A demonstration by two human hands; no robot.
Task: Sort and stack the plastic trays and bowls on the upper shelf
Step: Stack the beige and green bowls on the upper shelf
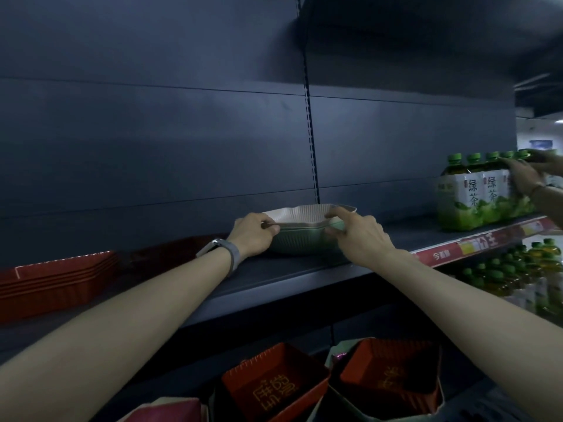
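Pinching the rim on both sides: left hand [254, 236] has thumb and curled fingers closed on the left edge of the white bowl [300, 215], right hand [361, 236] has its fingers [339, 212] laid over the right edge, thumb underneath against the green bowl [300, 243]. White bowl sits nested in the green one; whether each grip takes one rim or both I cannot tell (rims lie close together).

Position: the nested pair rests on the upper shelf [289, 271], near its front edge, directly ahead and squarely between the two hands. Both hands equally near. Long axis of the bowls runs left-right, along the shelf.

Outward: stack of red trays [58, 280] on the same shelf, well to the left, apart from the bowls. Loose red trays [274, 382] below the shelf, not yet sorted. Green tea bottles [484, 193] far right, with another person's hand on them.

Judgement: pair looks seated; next likely squaring it up or sliding it along the shelf.
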